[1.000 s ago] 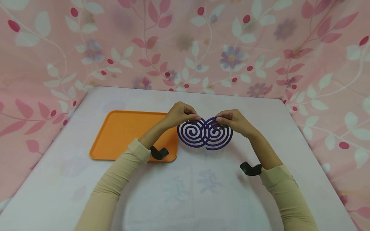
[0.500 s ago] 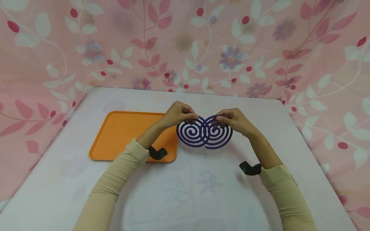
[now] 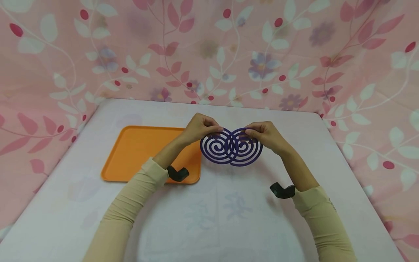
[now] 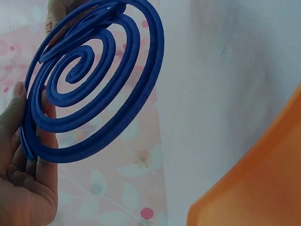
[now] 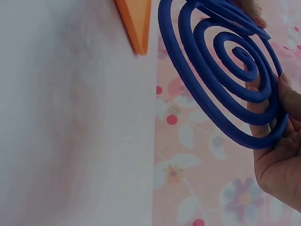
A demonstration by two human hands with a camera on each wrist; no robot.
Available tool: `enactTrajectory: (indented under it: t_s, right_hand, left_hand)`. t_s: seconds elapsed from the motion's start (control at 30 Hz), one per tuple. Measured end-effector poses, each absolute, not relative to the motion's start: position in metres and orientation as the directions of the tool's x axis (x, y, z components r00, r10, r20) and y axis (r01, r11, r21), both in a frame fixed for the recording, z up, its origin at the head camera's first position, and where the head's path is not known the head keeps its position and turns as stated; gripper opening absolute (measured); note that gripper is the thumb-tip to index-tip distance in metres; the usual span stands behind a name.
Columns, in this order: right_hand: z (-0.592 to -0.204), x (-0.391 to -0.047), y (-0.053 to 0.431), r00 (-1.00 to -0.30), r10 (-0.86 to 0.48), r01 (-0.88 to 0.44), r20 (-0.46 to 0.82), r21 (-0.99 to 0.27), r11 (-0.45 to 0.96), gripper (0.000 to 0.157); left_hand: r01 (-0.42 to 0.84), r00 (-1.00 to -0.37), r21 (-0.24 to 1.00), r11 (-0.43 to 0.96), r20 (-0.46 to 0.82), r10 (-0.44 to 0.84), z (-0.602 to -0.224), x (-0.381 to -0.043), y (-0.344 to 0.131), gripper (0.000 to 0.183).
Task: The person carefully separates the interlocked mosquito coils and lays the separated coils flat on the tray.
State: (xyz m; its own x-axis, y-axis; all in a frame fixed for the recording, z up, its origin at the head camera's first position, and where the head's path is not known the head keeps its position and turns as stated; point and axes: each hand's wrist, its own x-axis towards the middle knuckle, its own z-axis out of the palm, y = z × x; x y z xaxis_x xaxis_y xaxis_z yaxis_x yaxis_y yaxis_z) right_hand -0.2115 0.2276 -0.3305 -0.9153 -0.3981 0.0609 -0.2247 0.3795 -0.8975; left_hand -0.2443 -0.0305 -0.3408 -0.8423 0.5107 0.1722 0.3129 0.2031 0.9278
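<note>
Two dark blue spiral mosquito coils are held up above the table, overlapping in the middle. My left hand (image 3: 200, 130) pinches the upper edge of the left mosquito coil (image 3: 217, 147) between thumb and fingers. The right mosquito coil (image 3: 243, 146) is pinched the same way by my right hand (image 3: 266, 136). In the left wrist view, fingers lie behind the rings of the coil (image 4: 138, 96) and the thumb lies in front. The right wrist view has a similar hold on its coil (image 5: 171, 44). How the strands cross in the overlap is hard to tell.
An orange tray (image 3: 140, 149) lies flat on the white-covered table (image 3: 229, 233), left of the coils and partly under my left forearm. Pink floral cloth (image 3: 209, 54) hangs behind and at both sides. A black wrist mount (image 3: 178, 173) sticks out from each cuff.
Both hands have risen slightly with the coils. The overlap between the two coils has become a little wider. The grips look the same and the tray has stayed put.
</note>
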Motion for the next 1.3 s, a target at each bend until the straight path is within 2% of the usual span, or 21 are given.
enactTrajectory:
  t_s: [0.33, 0.5, 0.87, 1.13, 1.3]
  right_hand:
    - [-0.331, -0.213, 0.238, -0.931, -0.361, -0.183, 0.056, -0.927, 0.327, 0.033]
    - [-0.331, -0.213, 0.242, -0.936, -0.35, -0.166, 0.034, -0.92, 0.356, 0.033]
    - [-0.334, -0.214, 0.245, -0.933, -0.356, -0.172, 0.05, -0.932, 0.32, 0.034]
    - [-0.333, -0.213, 0.249, -0.937, -0.346, -0.146, 0.054, -0.958, 0.247, 0.032]
    - [-0.333, -0.213, 0.251, -0.949, -0.312, -0.122, 0.042, -0.963, 0.242, 0.026]
  left_hand:
    - [0.26, -0.873, 0.952, 0.163, 0.16, 0.46, -0.347, -0.252, -0.04, 0.021]
    - [0.239, -0.871, 0.96, 0.146, 0.146, 0.469, -0.348, -0.254, -0.042, 0.021]
    - [0.238, -0.875, 0.961, 0.14, 0.15, 0.461, -0.349, -0.253, -0.044, 0.021]
    - [0.263, -0.878, 0.949, 0.177, 0.159, 0.452, -0.348, -0.252, -0.057, 0.021]
    - [0.337, -0.885, 0.91, 0.241, 0.219, 0.41, -0.347, -0.25, -0.069, 0.018]
